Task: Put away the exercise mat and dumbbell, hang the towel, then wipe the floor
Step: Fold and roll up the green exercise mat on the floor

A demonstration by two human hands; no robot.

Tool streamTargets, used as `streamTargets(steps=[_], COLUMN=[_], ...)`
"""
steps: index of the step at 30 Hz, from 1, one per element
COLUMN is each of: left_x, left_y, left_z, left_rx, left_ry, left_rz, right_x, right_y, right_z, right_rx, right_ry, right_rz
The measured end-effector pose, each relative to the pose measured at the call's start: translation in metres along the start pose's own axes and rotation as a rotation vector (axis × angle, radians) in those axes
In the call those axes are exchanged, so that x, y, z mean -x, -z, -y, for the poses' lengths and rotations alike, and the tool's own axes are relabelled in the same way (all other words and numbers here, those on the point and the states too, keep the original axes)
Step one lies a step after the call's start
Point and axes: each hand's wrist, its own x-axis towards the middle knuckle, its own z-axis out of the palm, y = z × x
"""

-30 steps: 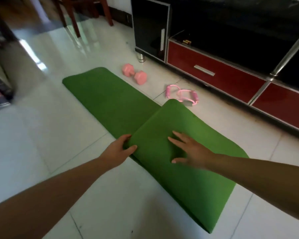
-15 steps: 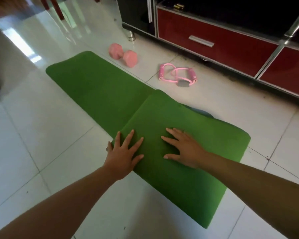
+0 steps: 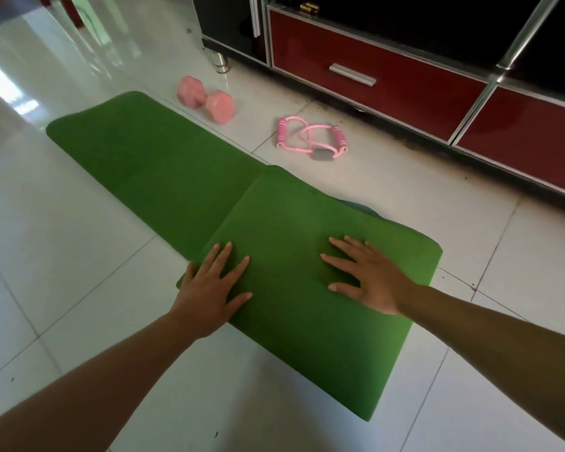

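On the folded green mat (image 3: pixel 294 223), left hand (image 3: pixel 209 288), right hand (image 3: pixel 369 278), fingers spread flat.

green mat (image 3: pixel 163 164), pink dumbbell (image 3: pixel 205 100), pink resistance band (image 3: pixel 310 138), red drawers (image 3: pixel 372 79), white floor tiles (image 3: pixel 62 256)
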Motion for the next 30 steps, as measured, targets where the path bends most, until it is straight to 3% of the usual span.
streamTargets(steps=[5, 9, 13, 17, 22, 30], left_x=[0.000, 0.003, 0.007, 0.019, 0.018, 0.019], left_y=[0.020, 0.019, -0.004, -0.024, -0.027, -0.024], left_z=[-0.031, -0.090, -0.157, -0.207, -0.213, -0.204], left_rx=[0.027, 0.066, 0.138, 0.102, 0.156, 0.185], left_ry=[-0.059, 0.032, 0.176, 0.098, 0.132, 0.131], left_rz=[0.094, 0.179, 0.076, 0.032, -0.007, -0.030], right_x=[0.044, 0.075, 0.087, 0.090, 0.086, 0.072], right_y=[0.010, -0.001, -0.004, -0.009, -0.015, -0.022], right_z=[-0.030, -0.053, -0.068, -0.075, -0.080, -0.079], right_rx=[-0.052, -0.047, -0.026, 0.021, 0.180, 0.251], right_ry=[0.048, 0.078, 0.114, 0.158, 0.187, 0.357], right_rz=[-0.033, -0.075, 0.014, 0.030, 0.020, -0.225])
